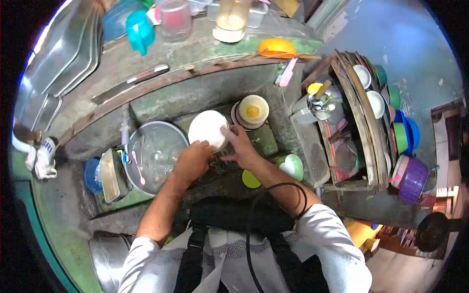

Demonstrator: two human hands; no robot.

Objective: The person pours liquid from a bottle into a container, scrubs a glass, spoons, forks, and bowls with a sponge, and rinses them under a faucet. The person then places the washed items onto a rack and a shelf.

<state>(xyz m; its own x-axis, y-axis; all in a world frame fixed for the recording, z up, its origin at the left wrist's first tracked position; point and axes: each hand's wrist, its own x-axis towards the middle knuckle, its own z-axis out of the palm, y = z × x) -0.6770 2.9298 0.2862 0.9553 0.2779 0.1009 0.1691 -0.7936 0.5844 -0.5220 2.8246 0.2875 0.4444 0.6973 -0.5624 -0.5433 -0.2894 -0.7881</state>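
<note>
A white bowl [207, 128] is between my two hands, its pale round face towards me. My left hand [194, 158] grips its lower edge, fingers closed on the rim. At its right side my right hand [240, 146] holds the edge between thumb and fingers. Just beyond the right hand, a cream bowl [253, 109] with a yellowish patch inside sits on other dishes. Left of the hands stands a big grey basin [155, 178] of water, with a pink spoon [138, 168] in it. A pale green bowl [291, 167] and a yellow-green round thing [251, 178] lie near my right forearm.
A rectangular tub [113, 176] and blue bowl [92, 176] stand left of the basin. Along the ledge lie a long knife [132, 84] and orange bowl [277, 47]. To the right, a wooden rack [361, 122] holds dishes beside a cutlery holder [305, 115].
</note>
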